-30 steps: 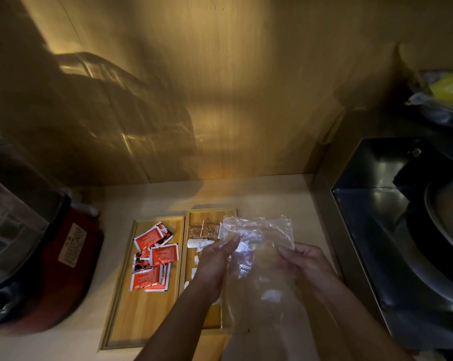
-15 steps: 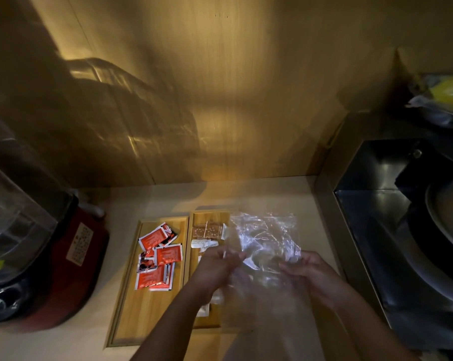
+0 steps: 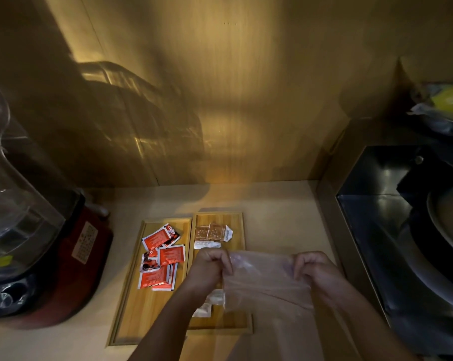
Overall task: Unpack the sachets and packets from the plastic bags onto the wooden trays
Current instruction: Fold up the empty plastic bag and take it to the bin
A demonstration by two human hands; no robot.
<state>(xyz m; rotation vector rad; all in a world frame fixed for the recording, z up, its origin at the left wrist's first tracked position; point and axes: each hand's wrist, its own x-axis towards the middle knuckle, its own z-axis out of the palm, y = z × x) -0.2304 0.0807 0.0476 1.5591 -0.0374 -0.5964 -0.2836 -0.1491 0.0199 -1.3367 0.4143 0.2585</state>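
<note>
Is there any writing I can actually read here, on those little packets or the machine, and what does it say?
Nothing can be read for certain.
Red sachets on the left wooden tray: white print, too blurred to read.
Brown-and-white packets on the right wooden tray: small lettering on the white edges, too small to read.
Sticker on the red appliance: rows of tiny characters, illegible.
Plastic bag held by both hands: no print visible.

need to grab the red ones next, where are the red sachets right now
In the head view the red sachets lie heaped in the far half of the left wooden tray, just left of the left hand and right of the red appliance.
</note>
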